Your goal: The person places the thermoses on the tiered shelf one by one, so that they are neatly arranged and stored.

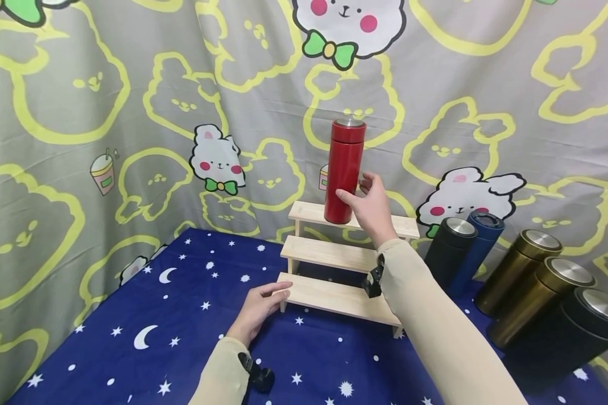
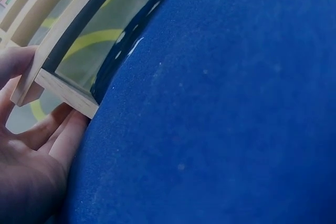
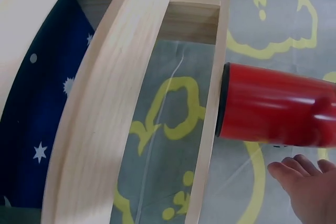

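Note:
A red thermos bottle [image 1: 343, 174] with a silver-topped lid stands upright on the top step of a three-step wooden display rack [image 1: 329, 254]. My right hand [image 1: 371, 209] is beside its lower right, with the thumb across the front of the bottle in the head view. In the right wrist view a gap separates the right hand [image 3: 310, 187] from the red bottle [image 3: 278, 106], whose dark base meets the top board. My left hand [image 1: 258, 308] holds the lowest step's left end. The left wrist view shows its thumb [image 2: 18, 64] over the board and fingers by the leg.
Right of the rack stand several more thermoses: a black one [image 1: 448, 250] and a blue one [image 1: 478, 247] together, bronze ones [image 1: 517, 275] nearer, and a large black one [image 1: 562, 343]. A blue star-patterned cloth [image 1: 182, 320] covers the table. A cartoon-print curtain [image 1: 263, 112] hangs behind.

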The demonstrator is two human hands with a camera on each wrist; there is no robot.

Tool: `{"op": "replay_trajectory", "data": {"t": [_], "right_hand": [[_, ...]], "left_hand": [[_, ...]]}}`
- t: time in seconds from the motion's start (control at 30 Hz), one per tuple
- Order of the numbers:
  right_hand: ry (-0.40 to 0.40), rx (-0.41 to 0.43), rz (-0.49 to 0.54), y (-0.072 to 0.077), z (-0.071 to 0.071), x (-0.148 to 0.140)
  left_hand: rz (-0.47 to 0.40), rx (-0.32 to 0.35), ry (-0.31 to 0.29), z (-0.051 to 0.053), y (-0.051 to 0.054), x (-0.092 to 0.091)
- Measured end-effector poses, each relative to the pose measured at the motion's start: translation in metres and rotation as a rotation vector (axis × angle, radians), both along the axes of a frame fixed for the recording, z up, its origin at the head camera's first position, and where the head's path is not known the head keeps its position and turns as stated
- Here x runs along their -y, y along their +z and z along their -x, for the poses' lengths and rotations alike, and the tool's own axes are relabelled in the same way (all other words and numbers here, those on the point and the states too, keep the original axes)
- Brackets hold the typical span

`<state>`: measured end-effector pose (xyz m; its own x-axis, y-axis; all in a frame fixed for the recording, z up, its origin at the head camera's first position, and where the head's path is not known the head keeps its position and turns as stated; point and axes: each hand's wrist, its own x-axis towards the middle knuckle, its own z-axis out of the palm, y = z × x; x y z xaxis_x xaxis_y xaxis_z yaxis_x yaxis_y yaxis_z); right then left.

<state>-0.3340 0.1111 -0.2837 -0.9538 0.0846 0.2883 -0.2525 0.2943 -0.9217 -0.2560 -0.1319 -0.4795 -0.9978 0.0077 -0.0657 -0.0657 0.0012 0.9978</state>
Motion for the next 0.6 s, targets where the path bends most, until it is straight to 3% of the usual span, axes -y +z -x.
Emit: {"op": "replay_trajectory", "data": {"t": [0.3, 0.6], "right_hand": [[-0.010, 0.012, -0.078, -0.010, -0.015, -0.018], [0.007, -0.016, -0.040, -0.020, -0.038, -0.037]], "left_hand": [[0.010, -0.004, -0.021, -0.001, 0.001, 0.002], [0.005, 0.004, -0.028, -0.001, 0.001, 0.003]]}}
